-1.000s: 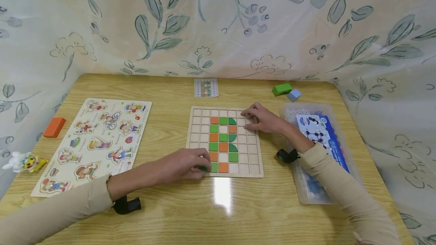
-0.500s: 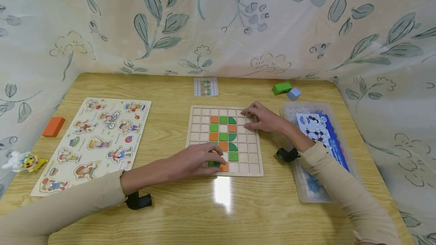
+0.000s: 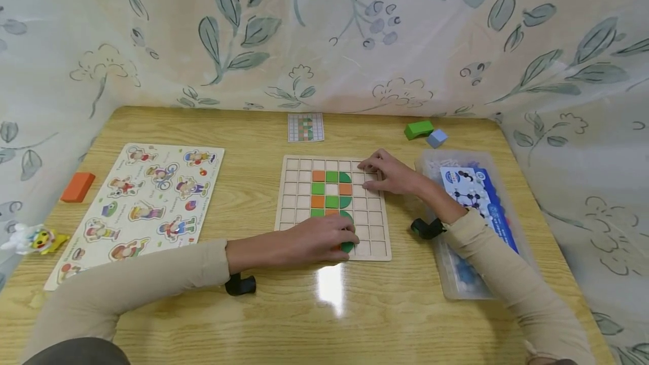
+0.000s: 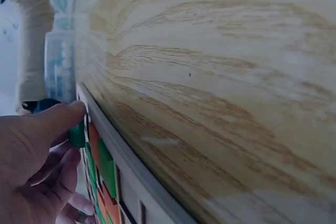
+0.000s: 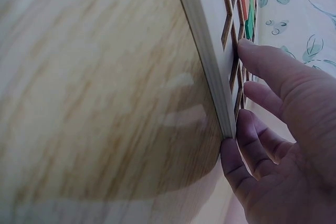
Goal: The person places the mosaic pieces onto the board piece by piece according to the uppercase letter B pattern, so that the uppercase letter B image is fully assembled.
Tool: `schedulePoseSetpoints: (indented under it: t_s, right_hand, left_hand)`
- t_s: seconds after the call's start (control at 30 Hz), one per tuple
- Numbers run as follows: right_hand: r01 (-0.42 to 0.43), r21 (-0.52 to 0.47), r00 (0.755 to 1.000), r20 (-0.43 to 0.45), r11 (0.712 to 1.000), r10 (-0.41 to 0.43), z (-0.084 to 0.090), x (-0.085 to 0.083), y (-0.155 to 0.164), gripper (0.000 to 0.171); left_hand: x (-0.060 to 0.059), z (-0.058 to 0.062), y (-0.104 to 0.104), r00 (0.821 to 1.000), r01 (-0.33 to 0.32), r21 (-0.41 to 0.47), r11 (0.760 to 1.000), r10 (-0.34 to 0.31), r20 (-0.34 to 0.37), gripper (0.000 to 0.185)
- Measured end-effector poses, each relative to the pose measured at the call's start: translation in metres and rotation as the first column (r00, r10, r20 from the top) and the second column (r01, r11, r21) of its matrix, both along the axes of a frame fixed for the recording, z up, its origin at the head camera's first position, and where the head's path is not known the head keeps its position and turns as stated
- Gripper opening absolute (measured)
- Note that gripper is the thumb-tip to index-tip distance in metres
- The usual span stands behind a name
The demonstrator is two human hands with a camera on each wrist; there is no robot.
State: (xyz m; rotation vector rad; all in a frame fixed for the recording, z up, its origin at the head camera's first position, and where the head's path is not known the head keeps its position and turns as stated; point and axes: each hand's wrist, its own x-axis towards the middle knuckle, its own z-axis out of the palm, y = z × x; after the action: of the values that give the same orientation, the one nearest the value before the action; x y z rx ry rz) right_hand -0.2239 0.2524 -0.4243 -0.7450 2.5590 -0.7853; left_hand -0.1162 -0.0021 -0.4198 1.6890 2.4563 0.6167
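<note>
A wooden grid board (image 3: 376, 234) lies mid-table, with orange and green tiles (image 3: 332, 176) set in its middle columns; some of these are squares, some have a rounded side. My left hand (image 3: 309, 239) reaches over the lower rows and pinches a green tile with a curved edge (image 4: 77, 136) between thumb and fingers, close over the near row. Several lower cells are hidden under that hand. At the board's upper right, my right hand (image 3: 389, 174) rests its fingertips on the face and edge, fingers loosely bent, as the right wrist view (image 5: 283, 108) shows.
A small pattern card (image 3: 306, 128) lies behind the board. To the left are a picture puzzle (image 3: 167, 196), an orange block (image 3: 78, 187) and a yellow-and-white toy figure (image 3: 38, 239). On the right stand a clear plastic box (image 3: 446, 280), a green block (image 3: 418, 129) and a blue block (image 3: 437, 138).
My left hand has moved right along the board's near rows, carrying the green tile from the lower left to the right of the orange tile. The right hand has stayed in place.
</note>
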Motion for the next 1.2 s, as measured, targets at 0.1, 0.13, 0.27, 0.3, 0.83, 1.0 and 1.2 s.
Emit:
schedulePoseSetpoints:
  t_s: [0.1,0.13,0.27,0.3,0.83,1.0,1.2]
  right_hand:
    - [0.004,0.001,1.000,0.005,1.000,-0.004,0.000,0.000,0.000,0.045]
    - [0.005,0.002,1.000,0.007,1.000,-0.005,0.000,0.000,0.000,0.045]
    - [0.003,-0.002,1.000,0.003,1.000,-0.003,0.000,0.000,0.000,0.045]
    - [0.001,-0.004,1.000,0.002,1.000,-0.001,0.000,0.000,0.000,0.045]
    - [-0.007,-0.016,1.000,0.008,1.000,0.007,-0.001,0.001,0.000,0.046]
    - [-0.002,-0.011,1.000,0.006,1.000,0.002,-0.001,0.001,0.000,0.046]
    - [-0.004,-0.009,1.000,0.001,1.000,0.004,0.000,0.002,0.000,0.045]
  left_hand:
    - [-0.001,-0.002,0.001,1.000,0.014,-0.009,1.000,-0.014,0.004,0.017]
    - [-0.002,-0.002,0.001,1.000,0.018,-0.010,1.000,-0.018,0.012,0.016]
    - [-0.004,-0.004,0.001,0.998,0.036,0.003,0.999,-0.036,0.058,0.018]
    - [-0.004,-0.004,0.001,0.997,0.039,0.006,0.999,-0.039,0.066,0.019]
    - [0.000,-0.004,0.000,0.999,0.037,-0.006,0.999,-0.037,-0.023,0.019]
    - [0.003,-0.005,0.001,0.996,0.032,0.012,0.999,-0.031,-0.084,0.011]
    - [0.006,-0.006,0.004,0.991,0.023,0.015,1.000,-0.021,-0.134,0.021]
